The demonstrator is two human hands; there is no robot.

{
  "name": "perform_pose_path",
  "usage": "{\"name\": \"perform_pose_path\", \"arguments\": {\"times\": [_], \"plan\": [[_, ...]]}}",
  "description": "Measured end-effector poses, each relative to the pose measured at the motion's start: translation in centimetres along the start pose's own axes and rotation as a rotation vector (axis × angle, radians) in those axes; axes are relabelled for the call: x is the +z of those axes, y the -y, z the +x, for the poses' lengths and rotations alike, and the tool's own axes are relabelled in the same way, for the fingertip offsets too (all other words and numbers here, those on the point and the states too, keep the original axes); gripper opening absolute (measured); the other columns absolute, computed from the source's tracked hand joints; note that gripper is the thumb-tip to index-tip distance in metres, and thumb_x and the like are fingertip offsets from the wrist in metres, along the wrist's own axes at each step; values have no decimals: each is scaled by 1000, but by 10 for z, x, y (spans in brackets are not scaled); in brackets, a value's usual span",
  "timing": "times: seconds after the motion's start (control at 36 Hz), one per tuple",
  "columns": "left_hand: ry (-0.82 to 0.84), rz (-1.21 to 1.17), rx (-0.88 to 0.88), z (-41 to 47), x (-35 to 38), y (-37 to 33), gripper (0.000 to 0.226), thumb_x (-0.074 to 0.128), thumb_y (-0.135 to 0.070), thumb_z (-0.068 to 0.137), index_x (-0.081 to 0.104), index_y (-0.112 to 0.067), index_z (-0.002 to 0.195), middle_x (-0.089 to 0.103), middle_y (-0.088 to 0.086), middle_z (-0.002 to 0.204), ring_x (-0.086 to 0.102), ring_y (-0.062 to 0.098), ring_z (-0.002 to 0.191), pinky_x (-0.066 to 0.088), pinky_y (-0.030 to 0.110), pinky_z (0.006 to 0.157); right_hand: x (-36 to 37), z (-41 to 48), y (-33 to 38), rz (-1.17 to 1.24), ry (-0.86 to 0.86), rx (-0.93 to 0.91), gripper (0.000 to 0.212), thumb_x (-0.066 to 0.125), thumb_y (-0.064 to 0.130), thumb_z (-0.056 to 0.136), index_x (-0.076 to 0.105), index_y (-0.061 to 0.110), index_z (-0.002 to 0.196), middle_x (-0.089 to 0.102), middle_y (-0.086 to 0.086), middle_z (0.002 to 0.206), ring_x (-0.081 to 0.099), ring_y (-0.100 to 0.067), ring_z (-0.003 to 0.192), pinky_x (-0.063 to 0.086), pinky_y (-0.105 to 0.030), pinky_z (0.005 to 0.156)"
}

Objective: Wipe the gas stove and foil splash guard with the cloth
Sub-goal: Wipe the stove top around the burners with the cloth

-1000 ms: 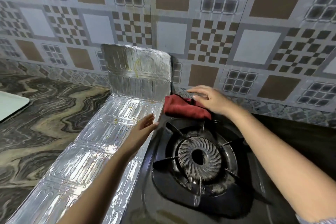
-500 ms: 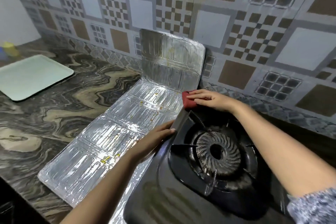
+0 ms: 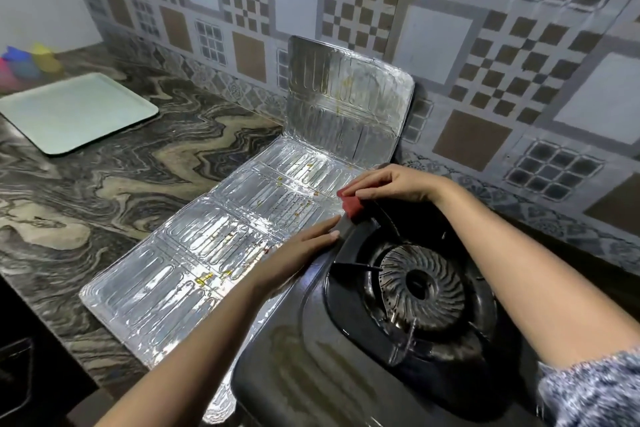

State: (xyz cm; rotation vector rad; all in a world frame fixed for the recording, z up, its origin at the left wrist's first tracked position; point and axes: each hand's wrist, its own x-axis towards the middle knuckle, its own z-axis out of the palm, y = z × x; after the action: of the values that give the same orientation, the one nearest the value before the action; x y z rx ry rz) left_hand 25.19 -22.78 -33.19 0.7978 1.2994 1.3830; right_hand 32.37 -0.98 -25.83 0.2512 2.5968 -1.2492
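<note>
A person's right hand (image 3: 391,184) clutches a red cloth (image 3: 350,203) against the far left corner of a black gas stove (image 3: 311,374), just beside the foil splash guard (image 3: 207,253). The left hand (image 3: 298,253), fingers released and flat, rests on the stove's left edge where it meets the foil. The guard lies mostly flat on the marbled table (image 3: 104,184), its far panel upright against the tiled wall (image 3: 450,28). A pale tray (image 3: 76,111) sits well apart
</note>
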Motion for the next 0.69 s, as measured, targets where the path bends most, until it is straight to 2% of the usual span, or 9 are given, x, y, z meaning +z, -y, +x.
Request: {"name": "perform_pose_path", "arguments": {"times": [0.17, 0.22, 0.31, 0.36, 0.56, 0.69], "plan": [[-15, -47, -11, 0, 0, 1, 46, 47, -14, 94, 39, -18, 140, 51, -3, 138, 54, 7, 120, 45, 18, 98, -5, 10, 2, 120, 66, 82, 32, 67, 11, 82, 66, 9, 114, 64, -3, 122, 61, -10, 109, 49, -15, 88], [1, -81, -27, 1, -1, 4, 48, 49, -16, 93, 38, -18, 140, 50, 0, 139, 52, 12, 123, 40, 26, 106, -5, 12, 3, 109, 72, 103, 33, 70, 12, 80, 67, 10, 113, 65, -5, 120, 61, -14, 110, 48, -22, 95], [-12, -91, -44, 2, -2, 4, 48, 49, -15, 93, 39, -18, 140, 51, 1, 139, 53, 14, 123, 39, 28, 106, -5, 15, 3, 118, 56, 122, 34, 73, 13, 77, 69, 12, 110, 67, -7, 117, 61, -19, 111, 44, -35, 103], [-20, -87, -46, 2, -1, 4, 52, 53, -17, 91, 39, -18, 140, 49, 1, 141, 51, 14, 125, 35, 33, 111, -4, 16, 2, 118, 42, 109, 33, 74, 14, 75, 70, 13, 108, 67, -7, 116, 61, -20, 111, 43, -38, 105], [-51, -48, -83, 2, -1, 5, 57, 61, -29, 81, 45, -26, 136, 50, 4, 139, 53, 20, 123, 32, 41, 112, -2, 13, -3, 87, 3, 36, 32, 72, 13, 77, 69, 11, 109, 68, -3, 115, 61, -13, 111, 41, -34, 106], [-55, -64, -37, 4, 0, 3, 46, 53, -14, 87, 48, -18, 133, 59, 5, 130, 58, 21, 118, 46, 29, 100, -4, 12, -9, 53, -30, -5, 33, 71, 14, 79, 68, 11, 111, 68, -3, 115, 61, -12, 111, 42, -26, 103]]}}
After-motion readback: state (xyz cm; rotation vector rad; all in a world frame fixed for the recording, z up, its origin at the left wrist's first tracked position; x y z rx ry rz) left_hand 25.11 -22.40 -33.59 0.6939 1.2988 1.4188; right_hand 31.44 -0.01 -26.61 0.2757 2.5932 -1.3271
